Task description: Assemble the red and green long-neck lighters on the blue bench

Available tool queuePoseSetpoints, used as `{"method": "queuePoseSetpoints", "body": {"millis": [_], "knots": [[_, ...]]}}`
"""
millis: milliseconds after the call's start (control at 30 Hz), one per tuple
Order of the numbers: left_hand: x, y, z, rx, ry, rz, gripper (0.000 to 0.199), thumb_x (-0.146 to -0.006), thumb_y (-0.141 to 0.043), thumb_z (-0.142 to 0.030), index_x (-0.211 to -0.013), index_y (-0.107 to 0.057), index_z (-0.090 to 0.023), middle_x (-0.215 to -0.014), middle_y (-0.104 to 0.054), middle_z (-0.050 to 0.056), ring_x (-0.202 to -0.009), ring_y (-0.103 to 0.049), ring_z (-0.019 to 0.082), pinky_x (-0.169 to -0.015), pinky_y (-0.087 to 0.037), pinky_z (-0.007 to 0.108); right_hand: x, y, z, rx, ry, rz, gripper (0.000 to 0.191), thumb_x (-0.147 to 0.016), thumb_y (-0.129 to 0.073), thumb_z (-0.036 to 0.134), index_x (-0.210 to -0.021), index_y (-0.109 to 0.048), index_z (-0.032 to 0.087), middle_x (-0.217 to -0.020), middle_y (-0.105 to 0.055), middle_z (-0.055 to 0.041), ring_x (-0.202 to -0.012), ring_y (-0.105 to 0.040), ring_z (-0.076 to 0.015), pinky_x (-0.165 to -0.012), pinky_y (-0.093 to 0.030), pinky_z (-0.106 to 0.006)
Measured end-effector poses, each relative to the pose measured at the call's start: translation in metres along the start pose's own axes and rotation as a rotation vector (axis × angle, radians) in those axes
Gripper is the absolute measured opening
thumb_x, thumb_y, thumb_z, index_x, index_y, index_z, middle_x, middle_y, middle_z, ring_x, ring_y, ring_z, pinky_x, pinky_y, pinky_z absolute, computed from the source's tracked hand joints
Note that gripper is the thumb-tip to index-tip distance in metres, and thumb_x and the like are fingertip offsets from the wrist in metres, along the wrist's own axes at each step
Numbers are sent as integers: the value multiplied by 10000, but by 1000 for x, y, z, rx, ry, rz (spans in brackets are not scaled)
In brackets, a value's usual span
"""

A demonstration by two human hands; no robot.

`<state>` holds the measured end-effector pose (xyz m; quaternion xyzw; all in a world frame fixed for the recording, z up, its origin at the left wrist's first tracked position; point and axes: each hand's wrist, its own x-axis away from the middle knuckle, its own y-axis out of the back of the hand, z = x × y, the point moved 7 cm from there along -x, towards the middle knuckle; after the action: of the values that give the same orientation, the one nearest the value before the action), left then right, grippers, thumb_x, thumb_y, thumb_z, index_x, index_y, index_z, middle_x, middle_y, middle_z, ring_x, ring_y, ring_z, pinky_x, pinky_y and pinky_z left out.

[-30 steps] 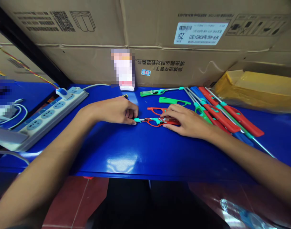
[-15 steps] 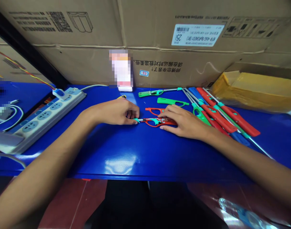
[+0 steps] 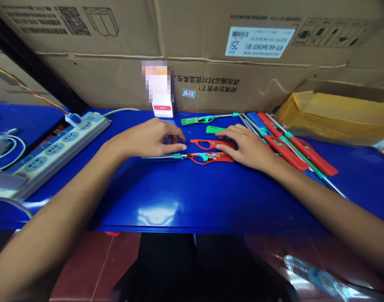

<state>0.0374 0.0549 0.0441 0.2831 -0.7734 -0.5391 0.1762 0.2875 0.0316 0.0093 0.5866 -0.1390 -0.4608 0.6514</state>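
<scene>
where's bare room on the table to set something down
The blue table is bare between the opened red lighter and near edge, and between power strip and left forearm. Overlapping lighters crowd it right of the right hand.

Red lighter (image 3: 219, 157), teal trigger (image 3: 206, 157) — blue table (image 3: 211, 201) — black-printed brown carton (image 3: 116, 86).

The right hand (image 3: 249, 147) partly hides the farther red shell (image 3: 214, 144)
</scene>
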Motion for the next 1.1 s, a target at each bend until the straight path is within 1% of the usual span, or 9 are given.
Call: {"method": "queuePoseSetpoints", "body": {"millis": [67,133,233,400,567,667,800,967,1100], "knots": [[0,2,2,-6,-2,-28,435,-1064,-628,-574,-1226,-871,-253,-1115,-862,86,-912,-789,233,-819,-553,356,-1,-3,-5,-7,-15,6,326,-1105,-669,390,-1345,-807,217,-1245,-796,-146,-1170,-720,-361,-1050,-589,-579],[0,3,4,-21,4,-42,429,-1080,-606,-559,-1215,-872,-251,-1108,-861,89,-903,-786,232,-824,-554,362,-2,-5,-8,-19,-18,23,279,-1101,-676,384,-1265,-834,223,-1211,-809,-131,-1150,-725,-353,-1050,-587,-578],[0,5,6,-66,12,-56,440,-1095,-577,-546,-1202,-869,-235,-1088,-859,96,-885,-782,232,-823,-554,370,-3,-5,-12,-23,-57,40,247,-1076,-726,417,-1189,-855,240,-1189,-818,-111,-1131,-732,-351,-1030,-589,-577],[0,4,7,-104,11,-58,458,-1106,-538,-526,-1187,-862,-213,-1092,-861,105,-888,-784,236,-820,-556,381,-5,-5,-13,-23,-101,62,223,-1051,-762,389,-1198,-867,259,-1176,-810,-100,-1100,-742,-336,-996,-587,-539],[-1,4,6,-101,19,-68,435,-1102,-544,-513,-1200,-865,-236,-1099,-859,99,-911,-787,235,-857,-562,381,-9,-2,-10,-37,-98,83,190,-1021,-802,383,-1140,-888,262,-1098,-803,-95,-1067,-739,-328,-955,-574,-493],[-2,5,6,-112,28,-72,442,-1098,-543,-522,-1206,-864,-239,-1105,-857,94,-925,-787,232,-866,-561,373,-10,3,-15,-39,-149,88,193,-1005,-815,397,-1107,-903,259,-1052,-818,-91,-1001,-747,-314,-887,-566,-465],[-1,5,6,-117,35,-64,451,-1104,-528,-521,-1209,-863,-238,-1117,-857,96,-934,-788,227,-865,-556,365,-10,7,-21,-97,-207,110,240,-959,-841,424,-1106,-915,248,-1060,-845,-88,-922,-757,-283,-823,-561,-445],[-1,6,6,-109,48,-65,436,-1103,-536,-504,-1216,-866,-243,-1115,-857,96,-940,-791,224,-877,-557,365,-9,7,-20,-104,-172,109,271,-906,-864,399,-1131,-909,255,-1066,-828,-84,-956,-745,-287,-864,-564,-445],[-1,6,5,-85,26,-70,430,-1097,-542,-485,-1217,-867,-229,-1105,-862,104,-923,-786,229,-879,-570,381,-9,10,-18,-106,-131,46,255,-896,-859,397,-1111,-888,263,-1055,-795,-77,-931,-727,-279,-834,-555,-433]]}}
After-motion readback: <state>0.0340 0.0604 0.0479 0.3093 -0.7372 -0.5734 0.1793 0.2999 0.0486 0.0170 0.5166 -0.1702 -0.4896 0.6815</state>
